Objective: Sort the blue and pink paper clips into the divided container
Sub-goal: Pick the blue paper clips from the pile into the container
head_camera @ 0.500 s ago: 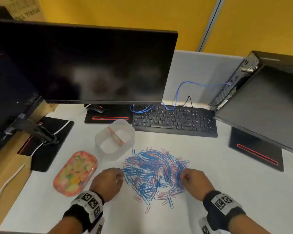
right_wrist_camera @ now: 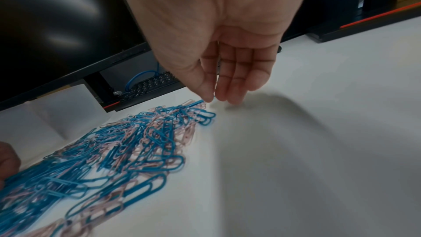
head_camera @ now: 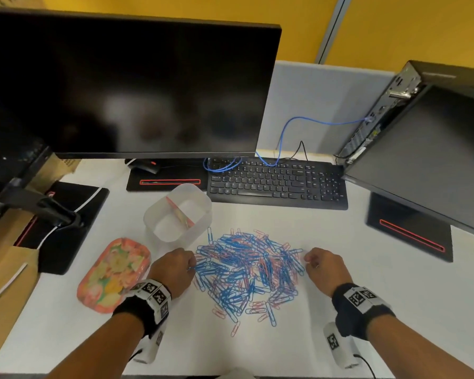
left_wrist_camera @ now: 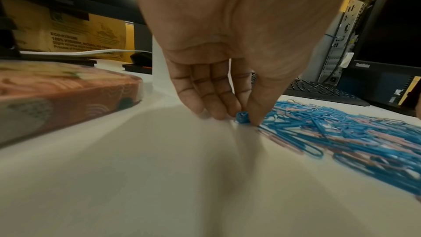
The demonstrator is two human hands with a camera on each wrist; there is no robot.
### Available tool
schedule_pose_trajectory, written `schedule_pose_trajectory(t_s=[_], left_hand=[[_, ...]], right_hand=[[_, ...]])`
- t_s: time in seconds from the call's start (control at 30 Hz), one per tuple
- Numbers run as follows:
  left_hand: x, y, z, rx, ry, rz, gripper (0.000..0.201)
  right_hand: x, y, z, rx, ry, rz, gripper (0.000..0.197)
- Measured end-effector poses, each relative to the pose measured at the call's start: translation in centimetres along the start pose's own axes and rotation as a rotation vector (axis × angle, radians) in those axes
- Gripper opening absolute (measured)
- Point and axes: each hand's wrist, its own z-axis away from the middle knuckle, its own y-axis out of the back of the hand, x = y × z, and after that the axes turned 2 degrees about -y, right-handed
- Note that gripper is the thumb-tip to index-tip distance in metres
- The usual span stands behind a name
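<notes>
A loose pile of blue and pink paper clips (head_camera: 246, 272) lies on the white desk (head_camera: 381, 269). Behind its left part stands the translucent divided container (head_camera: 153, 214), with a pink divider across it and both halves looking bare. My left hand (head_camera: 192, 265) is at the pile's left edge; in the left wrist view its thumb and fingers (left_wrist_camera: 237, 114) pinch a blue clip (left_wrist_camera: 241, 118) against the desk. My right hand (head_camera: 307, 259) sits at the pile's right edge; in the right wrist view its thumb and forefinger (right_wrist_camera: 213, 99) pinch a thin blue clip (right_wrist_camera: 214, 95) seen edge-on.
A pink floral tray (head_camera: 112, 274) lies left of my left hand. A black keyboard (head_camera: 277, 184) and a monitor (head_camera: 132, 86) stand behind the container. A second monitor (head_camera: 427, 160) with its base (head_camera: 408, 231) is at the right. A blue cable (head_camera: 285, 138) hangs at the back.
Both hands stay at the pile's edges. The right hand has drawn slightly rightward, out of the clips to the pile's rim. The head view has shifted a little.
</notes>
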Motion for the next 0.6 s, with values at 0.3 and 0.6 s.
schedule_pose_trajectory(t_s=[0.3,0.6], left_hand=[[-0.4,0.2,0.5,-0.011,0.046,0.15,0.01],[-0.9,-0.3,1.2,0.034,0.071,0.325,0.026]], right_hand=[[-1.2,-0.9,-0.3,-0.042,0.085,0.027,0.017],[-1.7,-0.7,-0.3,-0.123,0.043,0.067,0.021]])
